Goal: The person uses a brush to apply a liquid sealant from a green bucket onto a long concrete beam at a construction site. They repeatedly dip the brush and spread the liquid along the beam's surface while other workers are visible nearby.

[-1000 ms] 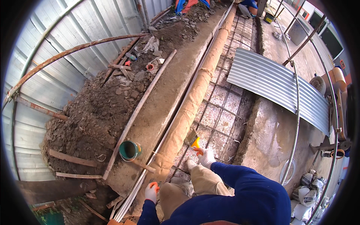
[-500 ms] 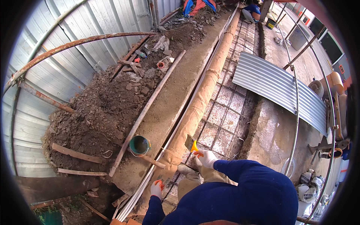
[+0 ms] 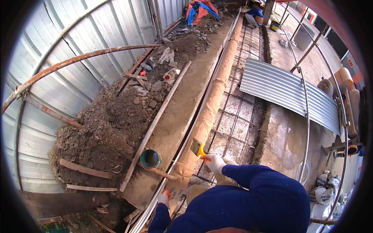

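My right hand (image 3: 213,163), in a white and orange glove, grips a yellow-handled scraper (image 3: 200,149) whose flat blade is over the long brown wrapped pipe (image 3: 217,97). My left hand (image 3: 164,198), gloved alike, is low beside the wrapped pipe and thin white pipes (image 3: 153,209); its fingers are curled and what they hold, if anything, is hidden. A green bucket (image 3: 150,159) stands left of the pipe beside a wooden pole (image 3: 163,108). Steel mesh (image 3: 229,132) runs along the trench on the right of the pipe.
A soil heap (image 3: 93,143) lies by the metal fence (image 3: 54,108). A corrugated sheet (image 3: 287,93) leans over the trench's right side near metal railings (image 3: 307,132). A co-worker (image 3: 254,15) crouches at the far end. Sacks (image 3: 326,186) lie at lower right.
My right hand and scraper have moved left onto the wrapped pipe. My left hand has shifted slightly right. The view has shifted, and more of the crouching co-worker shows.
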`<action>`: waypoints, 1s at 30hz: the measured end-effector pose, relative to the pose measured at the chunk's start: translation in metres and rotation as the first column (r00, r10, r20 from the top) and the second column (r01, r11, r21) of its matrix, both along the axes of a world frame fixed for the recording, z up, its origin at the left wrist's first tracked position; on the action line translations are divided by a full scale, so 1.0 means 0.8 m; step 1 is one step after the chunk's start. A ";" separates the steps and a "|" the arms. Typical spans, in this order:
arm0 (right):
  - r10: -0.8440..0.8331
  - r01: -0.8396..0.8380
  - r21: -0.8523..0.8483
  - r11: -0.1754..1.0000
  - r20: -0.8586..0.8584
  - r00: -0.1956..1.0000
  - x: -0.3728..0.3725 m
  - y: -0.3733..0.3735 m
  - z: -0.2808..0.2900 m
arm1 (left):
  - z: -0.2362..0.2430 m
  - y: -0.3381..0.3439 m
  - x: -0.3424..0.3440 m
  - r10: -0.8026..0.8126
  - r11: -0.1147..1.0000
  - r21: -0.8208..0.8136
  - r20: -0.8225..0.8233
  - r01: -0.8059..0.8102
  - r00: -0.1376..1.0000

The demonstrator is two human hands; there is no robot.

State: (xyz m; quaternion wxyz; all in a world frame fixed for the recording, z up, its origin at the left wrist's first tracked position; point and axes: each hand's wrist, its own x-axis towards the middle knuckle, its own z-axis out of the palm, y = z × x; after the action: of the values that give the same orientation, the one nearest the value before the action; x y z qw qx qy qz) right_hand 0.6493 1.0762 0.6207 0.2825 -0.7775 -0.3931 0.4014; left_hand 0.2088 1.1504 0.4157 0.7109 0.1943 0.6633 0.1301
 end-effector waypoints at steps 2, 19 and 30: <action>-0.051 0.051 -0.018 0.999 0.032 0.998 0.012 -0.009 0.019 | 0.042 0.006 0.044 -0.127 0.985 0.101 -0.124 0.140 0.984; -0.190 0.197 0.075 0.978 -0.086 0.978 0.251 -0.020 -0.013 | 0.133 0.082 0.300 -0.224 0.961 0.150 -0.062 0.230 0.973; -0.408 0.406 0.179 0.896 -0.026 0.913 0.451 -0.050 -0.024 | 0.213 0.116 0.504 -0.488 0.806 0.327 -0.101 0.492 0.867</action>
State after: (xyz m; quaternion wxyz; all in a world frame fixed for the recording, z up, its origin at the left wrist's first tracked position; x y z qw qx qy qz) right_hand 1.0101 1.0364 0.6013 0.4271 -0.8159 -0.2586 0.2916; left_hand 0.6119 1.2430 0.5858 0.6715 0.4801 0.5618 0.0544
